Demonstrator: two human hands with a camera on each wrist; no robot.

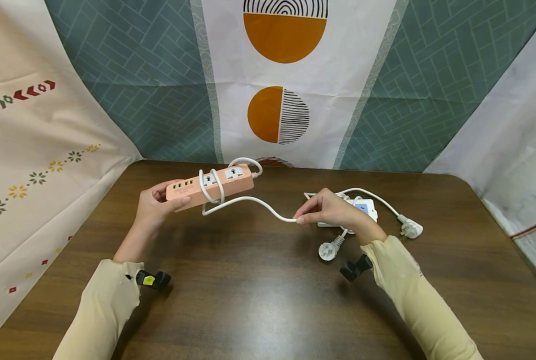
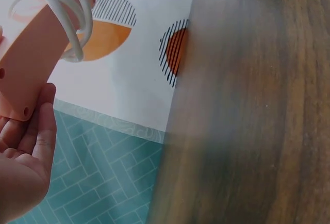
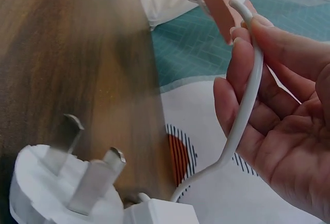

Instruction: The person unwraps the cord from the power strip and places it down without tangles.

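My left hand (image 1: 153,205) grips one end of a pink power strip (image 1: 237,188), thumb on the near side, and holds it above the table. The strip's white cord (image 1: 250,198) leaves its far end, loops around the body and stretches across to the right. There my right hand (image 1: 335,209) pinches the cord between thumb and fingertips. In the right wrist view the cord (image 3: 241,118) runs on past the palm and down. Below and behind that hand lies a white power strip (image 1: 371,206), partly hidden by it. A white plug (image 1: 327,251) rests in front of this strip.
Another white plug (image 1: 411,228) lies on the right, on a cord curving from beside the white strip. All stand on a dark wooden table (image 1: 250,300). A patterned cloth (image 1: 160,100) hangs along the back edge. Each wrist wears a small black camera (image 1: 355,267).
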